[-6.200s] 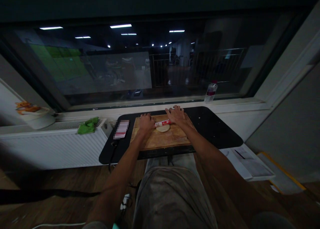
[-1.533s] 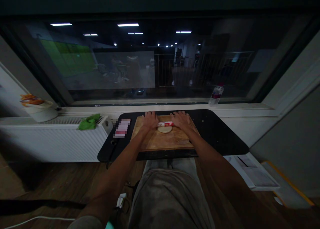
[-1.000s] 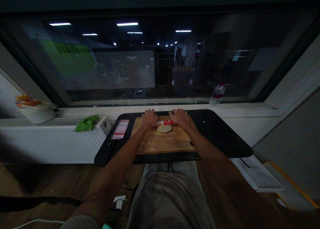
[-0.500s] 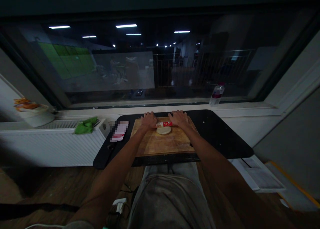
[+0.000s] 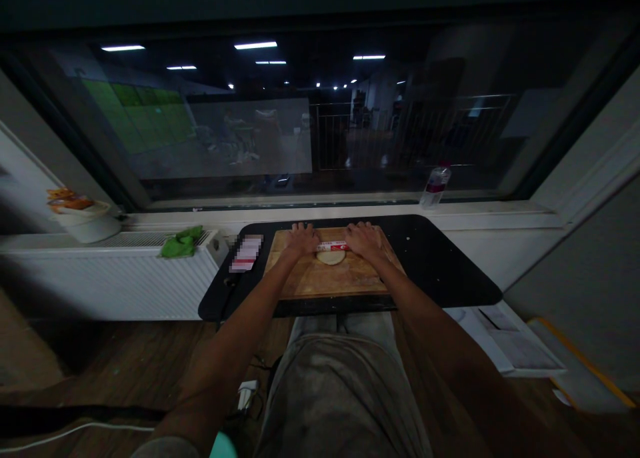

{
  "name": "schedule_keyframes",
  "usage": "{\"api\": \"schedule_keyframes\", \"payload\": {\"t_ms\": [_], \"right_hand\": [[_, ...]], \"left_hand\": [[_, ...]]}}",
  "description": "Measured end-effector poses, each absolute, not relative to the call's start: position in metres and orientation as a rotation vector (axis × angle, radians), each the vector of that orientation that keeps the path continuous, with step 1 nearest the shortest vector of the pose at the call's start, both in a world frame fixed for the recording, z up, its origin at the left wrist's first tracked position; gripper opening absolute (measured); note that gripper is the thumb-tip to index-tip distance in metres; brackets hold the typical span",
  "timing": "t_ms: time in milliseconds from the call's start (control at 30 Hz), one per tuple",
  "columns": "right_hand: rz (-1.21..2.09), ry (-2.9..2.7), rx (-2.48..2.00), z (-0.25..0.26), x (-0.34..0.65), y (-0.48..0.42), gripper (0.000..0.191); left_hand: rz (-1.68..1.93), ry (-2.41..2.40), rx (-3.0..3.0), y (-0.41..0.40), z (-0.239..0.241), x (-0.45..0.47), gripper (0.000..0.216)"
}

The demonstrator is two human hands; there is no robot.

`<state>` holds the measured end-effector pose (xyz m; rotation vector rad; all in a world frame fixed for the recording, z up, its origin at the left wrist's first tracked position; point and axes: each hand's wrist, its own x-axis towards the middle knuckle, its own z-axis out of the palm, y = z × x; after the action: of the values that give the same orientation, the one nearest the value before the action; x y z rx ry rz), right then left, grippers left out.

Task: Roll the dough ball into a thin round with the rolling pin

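A rolling pin (image 5: 333,246) with a red-and-white wrapping lies crosswise on a wooden cutting board (image 5: 320,286). My left hand (image 5: 302,239) is closed over its left end, and my right hand (image 5: 363,239) over its right end. Both ends are hidden under my fingers. A pale round of flattened dough (image 5: 331,257) lies on the board just on the near side of the pin, which covers its far edge. The board rests on a black tabletop (image 5: 435,265).
A phone-like flat thing (image 5: 247,253), partly pixelated, lies left of the board. A green cloth (image 5: 181,243) and a white tub (image 5: 93,223) sit on the radiator (image 5: 115,281). A plastic bottle (image 5: 436,187) stands on the windowsill at the right. Cables lie on the floor.
The rolling pin now overlaps the dough's far edge, where more of the dough showed before. Both hands stay on the pin. The whole view has shifted slightly.
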<state>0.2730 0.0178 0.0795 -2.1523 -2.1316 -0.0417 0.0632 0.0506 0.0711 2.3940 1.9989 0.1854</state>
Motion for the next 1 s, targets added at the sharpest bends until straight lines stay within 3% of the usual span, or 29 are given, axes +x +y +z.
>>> {"api": "schedule_keyframes", "payload": {"t_ms": [600, 1000], "right_hand": [[-0.12, -2.025, -2.144, 0.071, 0.266, -0.042, 0.06], [-0.052, -2.072, -2.185, 0.086, 0.264, -0.004, 0.061]], "left_hand": [[0.345, 2.031, 2.438, -0.011, 0.068, 0.065, 0.048], [0.386, 2.061, 2.393, 0.019, 0.072, 0.069, 0.055]]}}
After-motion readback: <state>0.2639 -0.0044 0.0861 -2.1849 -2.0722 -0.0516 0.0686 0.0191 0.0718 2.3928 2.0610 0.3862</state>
